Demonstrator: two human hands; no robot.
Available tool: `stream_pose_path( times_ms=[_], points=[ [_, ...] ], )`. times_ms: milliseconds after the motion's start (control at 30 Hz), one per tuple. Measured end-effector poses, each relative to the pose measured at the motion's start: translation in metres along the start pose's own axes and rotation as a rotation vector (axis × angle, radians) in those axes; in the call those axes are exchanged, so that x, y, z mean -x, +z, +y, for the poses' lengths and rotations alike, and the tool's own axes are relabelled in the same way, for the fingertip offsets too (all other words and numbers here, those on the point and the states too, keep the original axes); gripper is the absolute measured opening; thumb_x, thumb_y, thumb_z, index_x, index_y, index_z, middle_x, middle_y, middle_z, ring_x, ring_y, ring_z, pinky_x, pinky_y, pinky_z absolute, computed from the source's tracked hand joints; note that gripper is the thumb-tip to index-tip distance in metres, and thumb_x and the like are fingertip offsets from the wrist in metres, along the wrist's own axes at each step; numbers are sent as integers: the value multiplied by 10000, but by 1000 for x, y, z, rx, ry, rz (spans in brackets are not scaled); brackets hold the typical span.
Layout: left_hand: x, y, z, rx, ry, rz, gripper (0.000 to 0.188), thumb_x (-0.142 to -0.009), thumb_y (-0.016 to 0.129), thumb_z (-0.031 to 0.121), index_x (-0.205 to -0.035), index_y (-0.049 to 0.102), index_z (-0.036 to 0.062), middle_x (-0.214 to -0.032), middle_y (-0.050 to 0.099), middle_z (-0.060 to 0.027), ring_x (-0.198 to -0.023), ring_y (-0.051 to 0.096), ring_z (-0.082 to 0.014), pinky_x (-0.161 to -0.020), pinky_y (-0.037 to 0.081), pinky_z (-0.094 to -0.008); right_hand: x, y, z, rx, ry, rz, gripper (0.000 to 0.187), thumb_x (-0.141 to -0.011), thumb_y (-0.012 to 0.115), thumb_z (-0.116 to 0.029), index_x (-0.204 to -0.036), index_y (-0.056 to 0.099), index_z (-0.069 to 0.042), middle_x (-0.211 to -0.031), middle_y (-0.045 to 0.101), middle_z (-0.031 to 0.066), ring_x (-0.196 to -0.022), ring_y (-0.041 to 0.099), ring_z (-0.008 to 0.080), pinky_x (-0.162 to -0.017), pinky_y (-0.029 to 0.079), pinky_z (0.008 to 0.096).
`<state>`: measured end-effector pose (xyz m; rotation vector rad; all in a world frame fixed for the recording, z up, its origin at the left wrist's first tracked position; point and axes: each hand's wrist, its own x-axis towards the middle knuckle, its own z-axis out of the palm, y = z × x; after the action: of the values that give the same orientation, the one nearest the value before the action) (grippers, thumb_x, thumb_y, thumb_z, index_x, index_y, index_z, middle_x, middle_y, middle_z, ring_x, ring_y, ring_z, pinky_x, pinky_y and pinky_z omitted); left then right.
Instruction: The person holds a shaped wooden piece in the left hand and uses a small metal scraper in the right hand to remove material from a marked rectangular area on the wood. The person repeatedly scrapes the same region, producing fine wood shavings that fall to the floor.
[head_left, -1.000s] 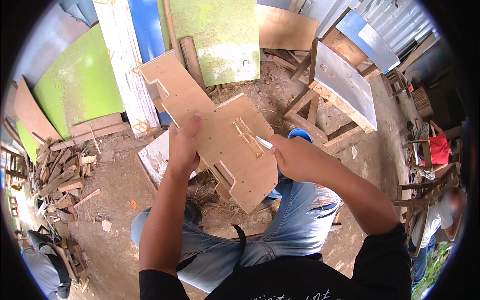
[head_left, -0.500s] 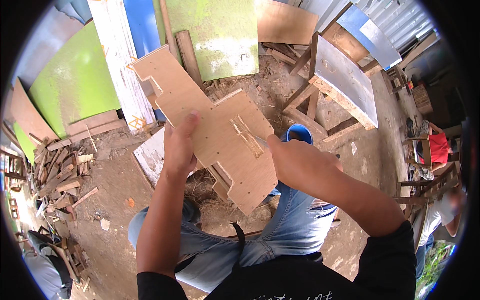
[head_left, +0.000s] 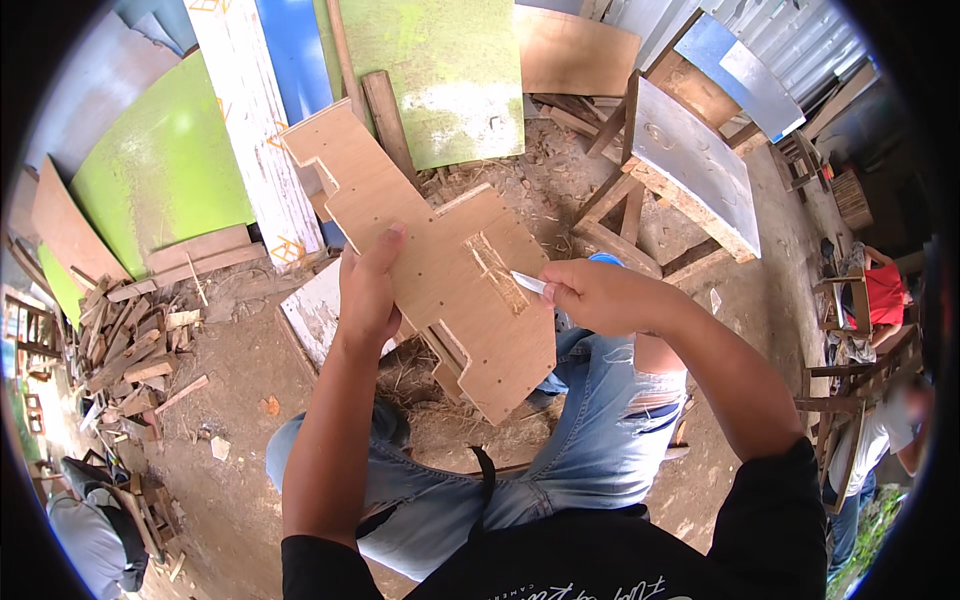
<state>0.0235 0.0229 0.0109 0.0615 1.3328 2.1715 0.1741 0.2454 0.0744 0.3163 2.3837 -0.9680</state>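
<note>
The left hand's [head_left: 370, 295] grip is closed on the mid-view board [head_left: 430, 270] at eight o'clock, the right hand's [head_left: 605, 297] around the knife [head_left: 529, 284] at four, which could slip if pushed hard.

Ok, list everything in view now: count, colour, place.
Plywood piece: one, tan, centre
Blade: one, silvery, over plywood piece
Large panels: at least two, green, upper left and top
Plank: one, white, upper left
Narrow panel: one, blue, beside plank
Wood scraps: many, brown, left
Worn board: one, white, centre left
Stand: one, brown, grey top, upper right
Round container: one, blue, mostly hidden, centre right
Other people: at least two, red and white tops, right edge
Shirt: one, black, bottom
Legs: two, blue jeans, bottom
Left hand: one, bare, holding plywood piece
Right hand: one, bare, gripping blade
</note>
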Motion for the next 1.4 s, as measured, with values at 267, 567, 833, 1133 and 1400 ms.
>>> stream_pose_path(
  times_ms=[267, 567, 833, 1133, 1400],
  points=[
    [0, 2, 1, -6, 27, -22, 397, -960, 577, 165, -1287, 508, -49, -1191, 620, -159, -1046, 656, -262, -867, 561, -400, 21, 13, -34, 305, 50, 179, 170, -976, 478, -147, -1060, 551, -18, -821, 654, 239, -764, 648, 426, -670, 485, 504],
    [0, 2, -1, -16, 73, -16, 342, -957, 592, 171, -1230, 544, -28, -1104, 649, -131, -981, 670, -226, -832, 560, -379, 31, 33, -48, 380, 150, 239, 224, -883, 530, -65, -1088, 504, 20, -765, 664, 250, -729, 669, 431, -611, 503, 538],
    [-1, 1, -1, -6, 37, 5, 361, -956, 599, 186, -1240, 548, -32, -1145, 636, -137, -1009, 661, -242, -850, 553, -390, 32, 35, -33, 342, 76, 277, 159, -989, 464, -156, -1078, 491, -28, -695, 647, 231, -654, 643, 444, -577, 468, 570],
    [-2, 0, -5, -10, 32, 27, 372, -951, 601, 191, -1233, 547, -45, -1121, 640, -148, -996, 669, -255, -863, 561, -396, 36, 19, -61, 362, 245, 124, 192, -1004, 428, -199, -1112, 507, -62, -846, 691, 205, -798, 690, 408, -629, 495, 600],
    [2, 3, -1, 26, 25, -13, 426, -958, 577, 198, -1290, 494, -56, -1171, 616, -156, -1045, 651, -248, -871, 561, -397, 18, 12, -32, 154, 0, 134, 190, -971, 447, -146, -1069, 537, -11, -667, 604, 180, -585, 635, 344, -483, 471, 447]
  ],
)
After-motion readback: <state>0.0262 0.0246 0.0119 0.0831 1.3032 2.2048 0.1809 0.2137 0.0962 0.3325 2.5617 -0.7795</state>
